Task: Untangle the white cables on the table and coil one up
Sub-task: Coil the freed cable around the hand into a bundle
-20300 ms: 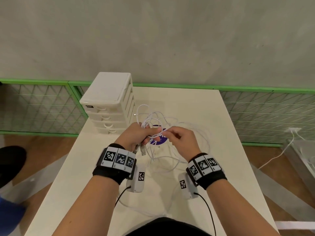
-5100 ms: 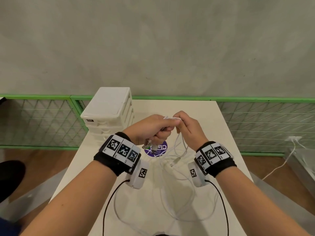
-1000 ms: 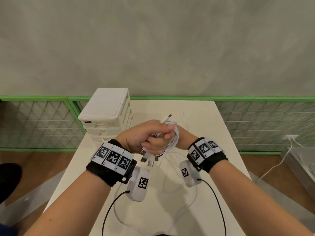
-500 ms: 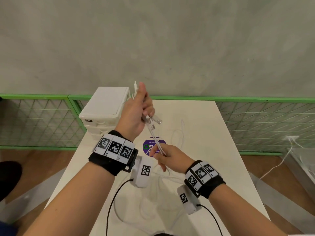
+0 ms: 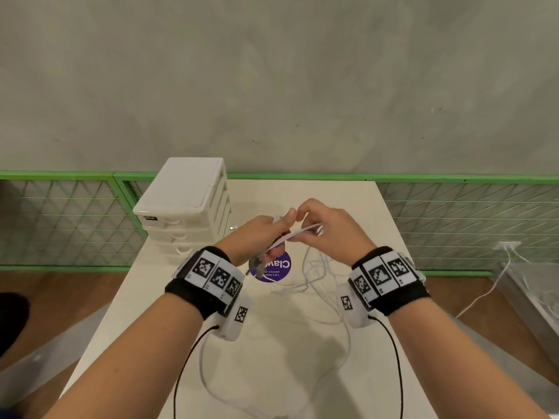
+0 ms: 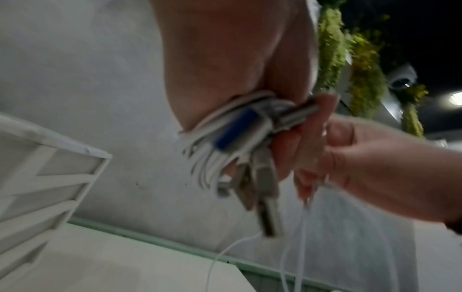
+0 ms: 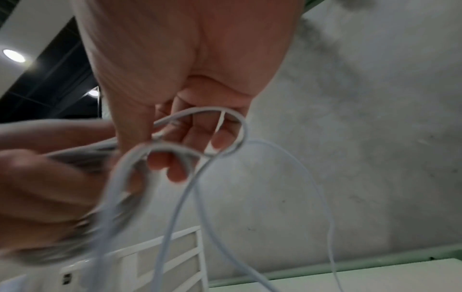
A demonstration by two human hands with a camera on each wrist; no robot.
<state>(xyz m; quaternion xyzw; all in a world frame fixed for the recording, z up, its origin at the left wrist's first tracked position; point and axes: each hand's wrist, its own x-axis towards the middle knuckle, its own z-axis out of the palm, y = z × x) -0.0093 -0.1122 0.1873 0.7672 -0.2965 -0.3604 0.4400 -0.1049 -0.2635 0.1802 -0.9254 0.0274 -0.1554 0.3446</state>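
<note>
My left hand [image 5: 266, 234] grips a bundle of white cable turns and metal USB plugs [image 6: 240, 138]; several plugs hang below its fingers [image 6: 265, 197]. My right hand [image 5: 323, 228] is close beside it, fingers curled round white cable loops [image 7: 212, 126] that run across to the left hand. A flat band of white cable [image 5: 299, 232] spans between the two hands above the table. Loose white cable [image 5: 317, 276] trails down from the hands and lies in tangled loops on the table [image 5: 302, 358]. Fingertips are partly hidden behind the cable.
A white drawer unit [image 5: 187, 207] stands at the table's back left. A purple round sticker [image 5: 272, 267] lies under the hands. Green mesh fencing [image 5: 60, 219] runs behind the table. Another white cable [image 5: 484, 297] crosses the floor at the right.
My left hand has come down from its raised position by the drawer unit. My right hand has risen from the table to meet it, carrying cable across.
</note>
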